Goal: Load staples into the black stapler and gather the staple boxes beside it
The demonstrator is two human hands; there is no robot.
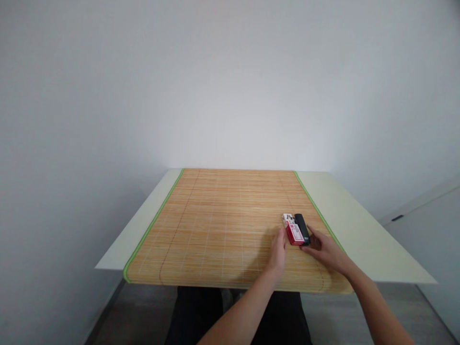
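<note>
A small red-and-white box [295, 234] lies near the right side of the bamboo mat. Just behind it sits a white box with a dark pattern [288, 219]. Along their right side lies a black elongated object [302, 227] resembling a stapler; its exact kind is unclear. My left hand [278, 249] stands on edge beside the red-and-white box, fingers stretched forward and holding nothing. Against the near right end of the black object, my right hand [323, 248] has its thumb and fingers spread apart, close to or touching it without wrapping round it.
The bamboo mat [215, 225] with green edging covers the middle of a white table [359, 230]. A white wall [230, 86] rises behind the table. My legs in dark trousers [194, 311] are below the front edge. A white panel with a dark handle [397, 218] is at the right.
</note>
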